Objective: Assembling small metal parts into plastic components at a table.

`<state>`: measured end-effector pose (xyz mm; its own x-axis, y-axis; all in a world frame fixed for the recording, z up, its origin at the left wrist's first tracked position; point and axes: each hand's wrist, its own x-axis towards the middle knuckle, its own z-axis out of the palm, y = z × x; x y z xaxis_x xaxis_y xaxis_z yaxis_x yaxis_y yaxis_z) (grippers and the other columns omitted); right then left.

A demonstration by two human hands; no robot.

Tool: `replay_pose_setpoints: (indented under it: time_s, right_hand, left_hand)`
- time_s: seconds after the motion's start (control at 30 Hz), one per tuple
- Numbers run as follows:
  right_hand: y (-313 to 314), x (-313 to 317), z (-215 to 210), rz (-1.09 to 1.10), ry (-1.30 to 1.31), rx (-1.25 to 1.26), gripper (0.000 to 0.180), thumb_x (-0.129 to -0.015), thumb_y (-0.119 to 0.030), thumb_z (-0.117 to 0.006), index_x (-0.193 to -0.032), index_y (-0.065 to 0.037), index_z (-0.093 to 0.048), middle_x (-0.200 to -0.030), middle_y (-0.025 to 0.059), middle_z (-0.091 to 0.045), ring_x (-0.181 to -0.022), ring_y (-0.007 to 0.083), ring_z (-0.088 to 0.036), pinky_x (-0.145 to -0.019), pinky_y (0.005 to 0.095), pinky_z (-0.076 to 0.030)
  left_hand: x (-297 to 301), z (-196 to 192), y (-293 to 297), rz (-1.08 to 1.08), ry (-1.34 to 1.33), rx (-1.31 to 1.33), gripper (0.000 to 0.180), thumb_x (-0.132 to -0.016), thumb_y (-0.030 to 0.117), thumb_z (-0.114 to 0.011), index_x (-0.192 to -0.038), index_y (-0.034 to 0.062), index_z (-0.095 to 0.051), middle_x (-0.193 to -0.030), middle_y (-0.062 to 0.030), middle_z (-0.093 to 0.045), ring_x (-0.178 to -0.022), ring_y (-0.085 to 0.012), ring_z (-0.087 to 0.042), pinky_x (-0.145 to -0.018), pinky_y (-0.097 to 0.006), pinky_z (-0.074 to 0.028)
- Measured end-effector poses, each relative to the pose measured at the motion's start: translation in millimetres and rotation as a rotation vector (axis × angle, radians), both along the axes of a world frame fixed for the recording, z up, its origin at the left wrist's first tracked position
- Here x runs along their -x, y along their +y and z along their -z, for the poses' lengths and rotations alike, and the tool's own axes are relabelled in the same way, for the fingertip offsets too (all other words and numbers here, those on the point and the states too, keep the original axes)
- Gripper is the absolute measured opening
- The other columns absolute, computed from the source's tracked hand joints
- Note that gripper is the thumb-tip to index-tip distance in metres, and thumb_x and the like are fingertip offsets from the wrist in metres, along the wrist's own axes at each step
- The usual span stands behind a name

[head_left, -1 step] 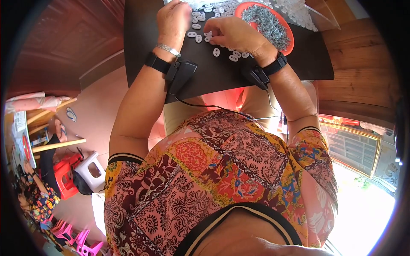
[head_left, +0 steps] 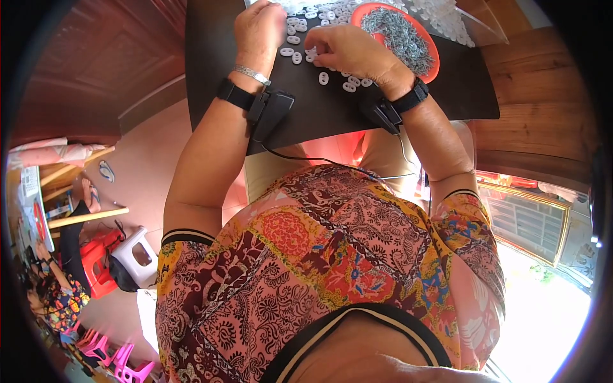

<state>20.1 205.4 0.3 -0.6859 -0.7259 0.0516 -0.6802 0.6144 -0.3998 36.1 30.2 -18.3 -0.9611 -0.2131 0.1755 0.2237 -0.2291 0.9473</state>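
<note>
My left hand (head_left: 258,30) is closed over the far left part of the dark table; its fingertips are blurred, and whatever they hold is hidden. Just to its right, my right hand (head_left: 357,54) has thumb and fingertips drawn together on a small white plastic piece (head_left: 311,55). Oval white pieces with two holes, such as this loose one (head_left: 324,78), lie scattered around and between both hands. Beyond my right wrist stands an orange-red bowl (head_left: 437,62) filled with small grey metal screws or pins (head_left: 408,39).
More white pieces (head_left: 440,16) are heaped at the back right near a clear panel. Black wrist devices (head_left: 273,105) with cables sit on both wrists above the dark tabletop (head_left: 319,118). On the floor at left are a red stool (head_left: 96,271), a white stool (head_left: 137,255) and another person (head_left: 60,293).
</note>
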Motion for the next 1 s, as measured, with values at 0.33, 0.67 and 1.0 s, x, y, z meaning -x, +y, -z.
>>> replay_pose_setpoints:
  time_s: [0.33, 0.67, 1.0]
  right_hand:
    - [0.4, 1.4, 6.3, -0.080, 0.168, 0.032, 0.022, -0.074, -0.011, -0.065, -0.096, -0.007, -0.059, -0.090, 0.0075, -0.061, -0.082, 0.0274, -0.060, -0.072, 0.0354, -0.048]
    - [-2.1, 3.3, 6.8, -0.024, 0.027, 0.016, 0.023, -0.074, -0.011, -0.064, -0.096, -0.005, -0.059, -0.081, 0.0092, -0.062, -0.075, 0.0257, -0.061, -0.067, 0.0345, -0.048]
    - [-0.2, 0.2, 6.5, 0.001, -0.034, 0.067, 0.027, -0.073, -0.012, -0.066, -0.099, -0.006, -0.060, -0.072, 0.0064, -0.059, -0.067, 0.0202, -0.058, -0.061, 0.0324, -0.046]
  left_hand:
    - [-0.3, -1.1, 1.1, -0.033, -0.058, 0.064, 0.023, -0.084, 0.017, -0.049, -0.064, 0.0066, -0.053, -0.053, 0.0011, -0.046, -0.041, -0.0079, -0.039, -0.039, -0.021, -0.031]
    - [-2.6, -4.1, 1.8, -0.022, -0.048, 0.049, 0.022, -0.084, 0.017, -0.049, -0.065, 0.0063, -0.053, -0.053, 0.0015, -0.046, -0.041, -0.0076, -0.040, -0.039, -0.020, -0.032]
    - [0.3, 0.9, 1.9, -0.009, -0.049, 0.036, 0.022, -0.084, 0.017, -0.050, -0.064, 0.0073, -0.052, -0.053, 0.0016, -0.046, -0.041, -0.0077, -0.040, -0.039, -0.021, -0.032]
